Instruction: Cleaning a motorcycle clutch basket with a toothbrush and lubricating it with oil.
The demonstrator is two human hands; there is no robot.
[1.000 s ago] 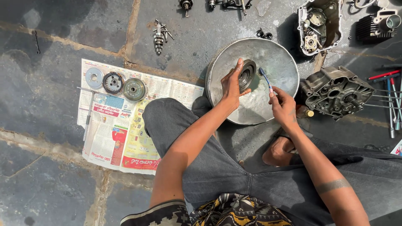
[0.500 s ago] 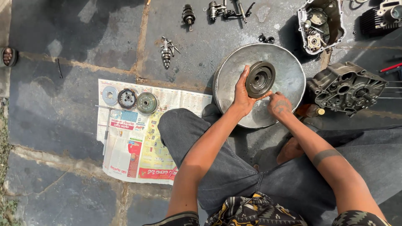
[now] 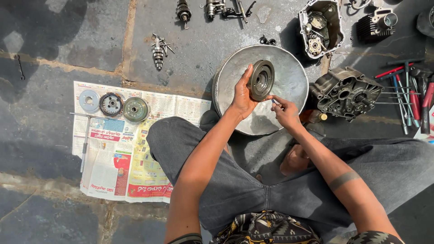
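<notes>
My left hand [image 3: 243,95] holds a round dark metal hub part [image 3: 261,80] tilted on edge over a wide grey metal basin [image 3: 291,86]. My right hand [image 3: 285,110] pinches a small thin tool, mostly hidden in the fingers, with its tip at the lower rim of the hub. Both hands are over the basin, just in front of my crossed legs.
A newspaper [image 3: 117,149] at left carries three round clutch parts [image 3: 136,109] and a long rod. Engine cases [image 3: 346,92] [image 3: 318,27] and a row of hand tools [image 3: 409,97] lie at right. Gear shafts [image 3: 158,52] rest on the stone floor at the back.
The right hand dropped the brush-like tool from above the hub to its lower rim. The left hand turned the hub more on edge. The view shifted and drew closer.
</notes>
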